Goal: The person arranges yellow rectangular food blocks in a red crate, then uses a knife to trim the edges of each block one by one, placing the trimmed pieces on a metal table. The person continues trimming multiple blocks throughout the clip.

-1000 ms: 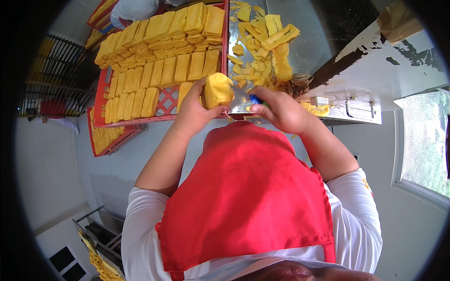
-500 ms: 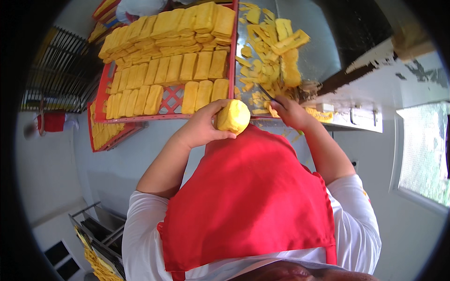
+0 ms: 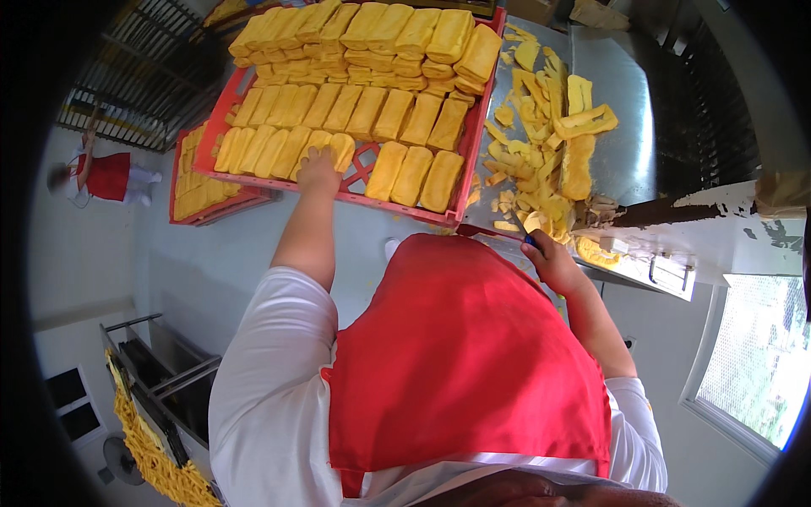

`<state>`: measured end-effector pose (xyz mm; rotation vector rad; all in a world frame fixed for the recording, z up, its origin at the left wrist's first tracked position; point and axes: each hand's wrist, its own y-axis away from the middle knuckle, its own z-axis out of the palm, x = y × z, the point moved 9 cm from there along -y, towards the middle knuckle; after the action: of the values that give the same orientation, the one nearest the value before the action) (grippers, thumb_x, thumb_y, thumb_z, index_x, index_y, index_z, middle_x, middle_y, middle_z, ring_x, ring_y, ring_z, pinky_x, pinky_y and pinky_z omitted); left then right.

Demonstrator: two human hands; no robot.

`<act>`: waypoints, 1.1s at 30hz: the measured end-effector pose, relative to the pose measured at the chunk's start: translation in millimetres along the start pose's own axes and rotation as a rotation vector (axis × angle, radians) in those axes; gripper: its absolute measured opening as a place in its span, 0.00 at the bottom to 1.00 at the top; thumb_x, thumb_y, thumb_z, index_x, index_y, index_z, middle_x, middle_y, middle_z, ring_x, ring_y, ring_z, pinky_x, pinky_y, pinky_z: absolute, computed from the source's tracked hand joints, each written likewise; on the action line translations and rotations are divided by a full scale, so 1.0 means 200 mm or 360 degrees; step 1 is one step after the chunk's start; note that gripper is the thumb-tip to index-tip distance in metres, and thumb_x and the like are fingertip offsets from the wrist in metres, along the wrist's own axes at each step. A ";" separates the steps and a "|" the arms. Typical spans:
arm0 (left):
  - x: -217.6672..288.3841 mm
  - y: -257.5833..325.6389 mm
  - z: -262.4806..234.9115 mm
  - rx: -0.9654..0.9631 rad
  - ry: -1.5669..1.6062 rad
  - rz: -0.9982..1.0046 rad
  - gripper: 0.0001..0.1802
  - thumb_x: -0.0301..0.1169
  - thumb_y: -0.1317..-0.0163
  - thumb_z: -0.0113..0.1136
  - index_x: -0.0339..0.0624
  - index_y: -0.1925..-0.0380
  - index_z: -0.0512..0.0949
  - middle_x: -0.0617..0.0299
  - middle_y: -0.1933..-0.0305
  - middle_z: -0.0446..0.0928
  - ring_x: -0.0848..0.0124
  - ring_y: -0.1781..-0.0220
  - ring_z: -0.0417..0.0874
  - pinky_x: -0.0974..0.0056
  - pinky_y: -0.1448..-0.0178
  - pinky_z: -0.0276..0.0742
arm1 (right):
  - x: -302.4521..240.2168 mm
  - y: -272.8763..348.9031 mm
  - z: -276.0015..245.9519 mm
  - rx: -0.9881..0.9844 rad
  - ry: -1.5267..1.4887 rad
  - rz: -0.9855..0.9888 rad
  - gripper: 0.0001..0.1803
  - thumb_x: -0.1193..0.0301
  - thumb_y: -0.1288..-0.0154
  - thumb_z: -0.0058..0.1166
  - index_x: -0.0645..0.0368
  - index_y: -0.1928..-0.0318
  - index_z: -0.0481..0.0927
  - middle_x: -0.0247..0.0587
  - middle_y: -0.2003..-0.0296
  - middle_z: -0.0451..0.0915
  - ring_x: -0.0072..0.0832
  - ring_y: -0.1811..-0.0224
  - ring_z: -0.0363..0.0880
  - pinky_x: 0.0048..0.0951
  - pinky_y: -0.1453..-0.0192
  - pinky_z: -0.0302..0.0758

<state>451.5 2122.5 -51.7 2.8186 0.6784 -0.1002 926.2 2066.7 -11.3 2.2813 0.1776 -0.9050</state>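
My left hand (image 3: 318, 171) reaches out over the red crate (image 3: 363, 160) and rests on a peeled yellow block (image 3: 342, 150) in the front row, fingers still on it. Rows of similar peeled yellow blocks (image 3: 380, 76) fill the crate. My right hand (image 3: 549, 258) stays near my red apron (image 3: 465, 355), closed around a blue-handled knife (image 3: 524, 235) whose blade points up and left. Yellow peelings (image 3: 549, 127) lie scattered on the steel table (image 3: 625, 135) just beyond that hand.
A second red crate (image 3: 203, 182) with yellow pieces sits lower at the left. A person in a red apron (image 3: 106, 176) stands at far left. Metal racks (image 3: 160, 76) stand behind, a steel cart (image 3: 169, 380) at lower left, a window (image 3: 752, 363) at right.
My left hand carried the peeled yellow block from in front of my chest out to the crate and set it in the front row. My right hand dropped toward the table edge with the knife.
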 end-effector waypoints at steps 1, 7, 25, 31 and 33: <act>0.00 0.00 0.01 0.0094 0.0021 0.0020 0.43 0.43 0.44 0.67 0.50 0.30 0.58 0.52 0.41 0.67 0.52 0.40 0.72 0.52 0.39 0.71 | -0.01 0.00 -0.01 0.0009 -0.0016 0.0021 0.23 0.55 0.27 0.49 0.63 0.46 0.72 0.59 0.59 0.80 0.50 0.53 0.77 0.40 0.47 0.71; 0.35 0.08 0.07 0.0360 0.0650 0.0452 0.40 0.46 0.38 0.61 0.46 0.30 0.58 0.44 0.39 0.68 0.47 0.36 0.68 0.49 0.34 0.66 | 0.08 0.00 0.00 0.0087 -0.0133 -0.0022 0.23 0.56 0.27 0.50 0.64 0.47 0.72 0.53 0.67 0.80 0.39 0.63 0.80 0.37 0.56 0.74; 0.34 0.03 0.15 -0.0283 0.1346 0.0375 0.48 0.36 0.48 0.66 0.42 0.29 0.54 0.47 0.41 0.75 0.56 0.40 0.77 0.56 0.37 0.72 | 0.00 0.02 -0.07 0.0199 -0.0967 -0.0164 0.15 0.65 0.28 0.51 0.62 0.50 0.67 0.33 0.81 0.71 0.20 0.82 0.70 0.24 0.78 0.65; 0.44 0.35 -0.27 -0.0731 0.3299 0.0667 0.36 0.35 0.38 0.61 0.46 0.32 0.59 0.60 0.36 0.68 0.62 0.33 0.68 0.51 0.32 0.66 | 0.11 0.05 -0.12 0.0266 -0.0926 -0.0073 0.13 0.65 0.28 0.51 0.62 0.54 0.68 0.34 0.81 0.71 0.22 0.83 0.71 0.26 0.79 0.67; 0.55 0.48 -0.43 -0.0787 0.3409 0.0800 0.34 0.37 0.36 0.61 0.47 0.33 0.59 0.61 0.34 0.65 0.63 0.31 0.65 0.51 0.31 0.65 | 0.12 0.04 -0.14 0.0280 -0.0854 -0.0076 0.12 0.64 0.27 0.49 0.61 0.56 0.68 0.35 0.80 0.72 0.22 0.83 0.71 0.26 0.78 0.67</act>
<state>594.8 2109.0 38.3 1.4195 0.0464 2.6891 962.3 2076.1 -7.9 2.1040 -0.0886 -1.5696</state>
